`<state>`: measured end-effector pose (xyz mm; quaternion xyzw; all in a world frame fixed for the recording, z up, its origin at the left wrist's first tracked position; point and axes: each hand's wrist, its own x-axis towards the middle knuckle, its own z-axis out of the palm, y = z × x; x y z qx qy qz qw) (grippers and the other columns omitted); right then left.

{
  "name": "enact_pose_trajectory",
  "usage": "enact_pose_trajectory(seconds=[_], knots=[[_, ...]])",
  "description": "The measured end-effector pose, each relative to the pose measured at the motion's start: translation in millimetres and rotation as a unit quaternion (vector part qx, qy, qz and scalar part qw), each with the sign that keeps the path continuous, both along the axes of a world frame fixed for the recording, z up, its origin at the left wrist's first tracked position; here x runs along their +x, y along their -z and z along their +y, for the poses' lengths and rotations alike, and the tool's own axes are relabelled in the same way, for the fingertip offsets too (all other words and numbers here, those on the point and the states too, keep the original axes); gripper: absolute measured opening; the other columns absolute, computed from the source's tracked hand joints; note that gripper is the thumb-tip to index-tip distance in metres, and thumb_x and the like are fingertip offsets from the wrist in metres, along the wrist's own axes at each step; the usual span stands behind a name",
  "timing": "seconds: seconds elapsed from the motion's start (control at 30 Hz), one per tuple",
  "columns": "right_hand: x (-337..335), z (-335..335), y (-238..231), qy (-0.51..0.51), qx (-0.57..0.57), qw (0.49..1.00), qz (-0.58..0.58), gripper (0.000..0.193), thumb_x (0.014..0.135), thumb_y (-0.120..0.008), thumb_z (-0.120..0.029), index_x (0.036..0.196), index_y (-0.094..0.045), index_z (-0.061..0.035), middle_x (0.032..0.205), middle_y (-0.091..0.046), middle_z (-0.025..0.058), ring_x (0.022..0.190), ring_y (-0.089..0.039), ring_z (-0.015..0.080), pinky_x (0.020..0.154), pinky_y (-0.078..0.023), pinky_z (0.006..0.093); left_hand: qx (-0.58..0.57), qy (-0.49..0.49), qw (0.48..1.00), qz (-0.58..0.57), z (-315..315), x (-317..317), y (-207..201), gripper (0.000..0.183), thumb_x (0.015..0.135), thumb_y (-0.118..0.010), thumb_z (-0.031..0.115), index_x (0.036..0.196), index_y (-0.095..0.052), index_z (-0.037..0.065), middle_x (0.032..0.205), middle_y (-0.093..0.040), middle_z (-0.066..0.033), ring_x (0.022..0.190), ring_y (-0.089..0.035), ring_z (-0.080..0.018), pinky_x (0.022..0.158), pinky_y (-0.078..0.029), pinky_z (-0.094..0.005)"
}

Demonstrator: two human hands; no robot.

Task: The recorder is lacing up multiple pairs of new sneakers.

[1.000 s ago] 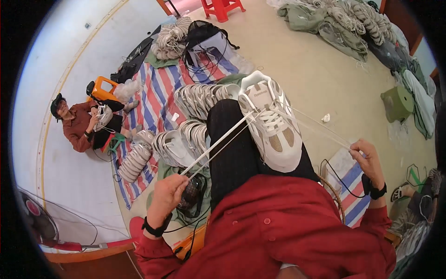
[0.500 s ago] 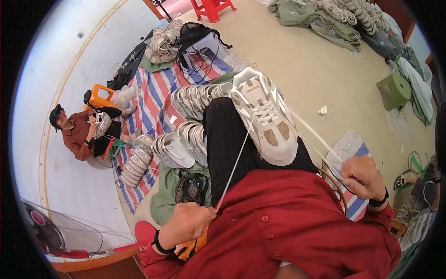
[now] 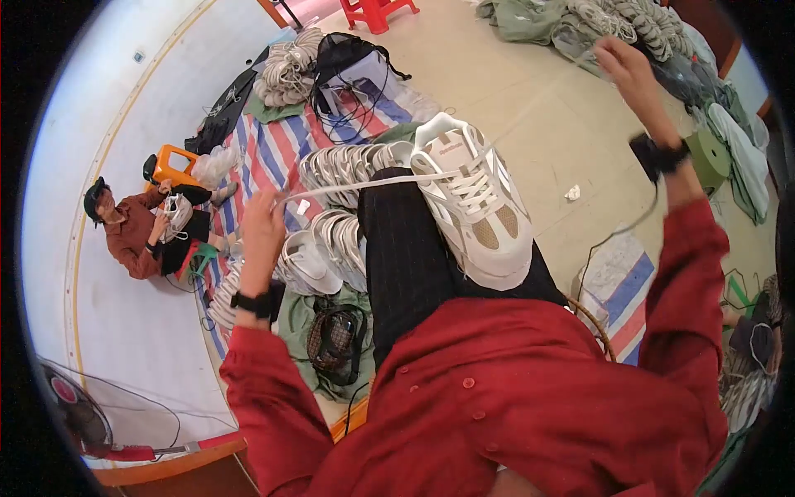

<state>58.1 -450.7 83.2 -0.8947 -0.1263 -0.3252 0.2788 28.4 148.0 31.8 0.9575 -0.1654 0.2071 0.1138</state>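
Note:
A white and beige sneaker (image 3: 484,203) rests across my dark-trousered thighs, its toe toward me and its tongue and heel opening away. White lacing crosses its upper part. To the left, my left hand (image 3: 263,232) is closed on one end of the shoelace (image 3: 368,184), which stretches level from the top eyelets. My right hand (image 3: 627,73) is raised far out to the upper right, fingers pinched together. A faint, blurred strand runs from the shoe toward it; the strand's end at the fingers is hard to make out.
Rows of similar sneakers (image 3: 339,170) stand on a striped sheet (image 3: 269,166) at the left. A seated co-worker (image 3: 137,236) holds another shoe there. Bundled laces (image 3: 290,66), a black mesh bag (image 3: 352,70), a red stool (image 3: 378,12) and a green bin (image 3: 710,161) lie around.
Both hands have moved away from me and outward, the left up beside the rows of shoes, the right far up to the right. The left lace has swung from slanting toward me to nearly level.

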Motion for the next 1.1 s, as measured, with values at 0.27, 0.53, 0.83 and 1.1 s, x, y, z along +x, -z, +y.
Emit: enact_pose_trajectory(seconds=[0.27, 0.53, 0.83, 1.1], knots=[[0, 136, 85, -0.215, 0.056, 0.972, 0.073, 0.012, 0.086, -0.063, -0.013, 0.092, -0.063, -0.0026, 0.082, -0.061, 0.0098, 0.075, -0.059, 0.0212, 0.067, -0.048, 0.0315, -0.192, 0.237, 0.951, 0.054, -152, -29, 36, 0.023, 0.082, -0.061, 0.0, 0.105, -0.063, 0.003, 0.085, -0.063, -0.0107, 0.075, -0.063, -0.0226, 0.069, -0.049, -0.0288], [-40, 169, 120, -0.248, 0.073, 0.962, 0.084, 0.01, 0.084, -0.06, -0.007, 0.094, -0.06, -0.0062, 0.083, -0.059, 0.0109, 0.079, -0.058, 0.0286, 0.069, -0.048, 0.038, -0.254, 0.241, 0.933, 0.081, -206, -18, 58, 0.023, 0.08, -0.063, 0.002, 0.103, -0.063, 0.002, 0.075, -0.06, -0.0103, 0.062, -0.059, -0.0212, 0.058, -0.047, -0.0307], [-37, 167, 111, -0.263, -0.086, 0.956, 0.101, 0.009, 0.084, -0.056, -0.009, 0.091, -0.051, -0.0047, 0.088, -0.051, 0.0129, 0.082, -0.057, 0.0331, 0.068, -0.048, 0.0422, -0.147, 0.179, 0.963, 0.137, -217, -7, 46, 0.009, 0.078, -0.06, 0.008, 0.086, -0.06, 0.004, 0.069, -0.061, -0.0136, 0.063, -0.062, -0.03, 0.059, -0.048, -0.0384], [-62, 171, 93, -0.282, -0.167, 0.934, 0.145, 0.028, 0.071, -0.061, -0.002, 0.092, -0.043, -0.0008, 0.095, -0.048, 0.0165, 0.084, -0.057, 0.0364, 0.062, -0.049, 0.044, -0.139, 0.256, 0.951, 0.102, -218, -8, 45, 0.009, 0.08, -0.058, 0.004, 0.085, -0.051, 0.003, 0.074, -0.056, -0.0176, 0.073, -0.057, -0.0408, 0.064, -0.045, -0.0445]])
